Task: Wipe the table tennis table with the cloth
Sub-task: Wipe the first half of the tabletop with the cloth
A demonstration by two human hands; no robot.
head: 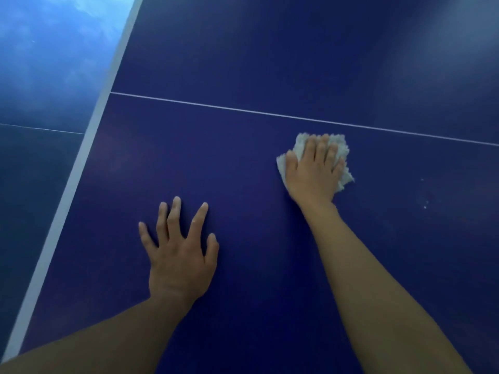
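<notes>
The dark blue table tennis table (243,163) fills most of the view. A thin white centre line (270,112) runs across it from left to right. A crumpled white cloth (343,149) lies on the table just below that line. My right hand (314,171) presses flat on the cloth with straight fingers. My left hand (179,247) rests flat on the bare table, fingers spread, lower and to the left of the cloth.
The table's white edge stripe (81,157) runs diagonally down the left side. Beyond it lies a glossy blue floor (40,76). A few small white specks (426,205) sit on the table to the right of the cloth.
</notes>
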